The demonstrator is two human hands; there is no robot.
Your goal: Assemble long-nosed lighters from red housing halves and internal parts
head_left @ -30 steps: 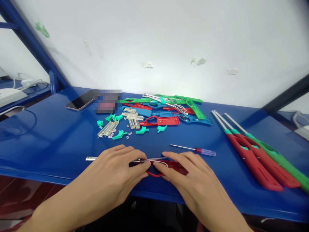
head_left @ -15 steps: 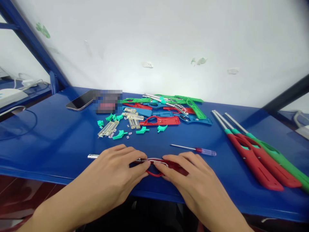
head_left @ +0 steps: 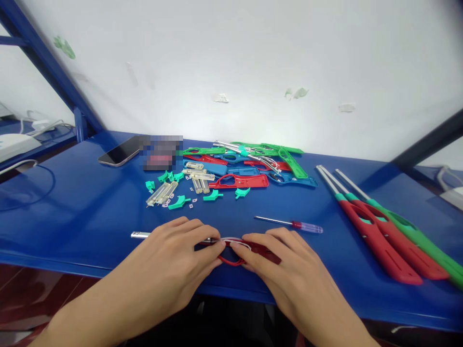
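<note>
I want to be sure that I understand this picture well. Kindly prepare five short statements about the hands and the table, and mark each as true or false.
1. The left hand and the right hand both hold a red casing. True.
2. The screwdriver has a green handle. False: its handle is red and purple.
3. White wire shows between the hands. True.
4. Two red lighters and a green one lie at the right of the blue table. True.
5. The phone lies beside the screwdriver. False: it lies at the far left, near the wall.
</note>
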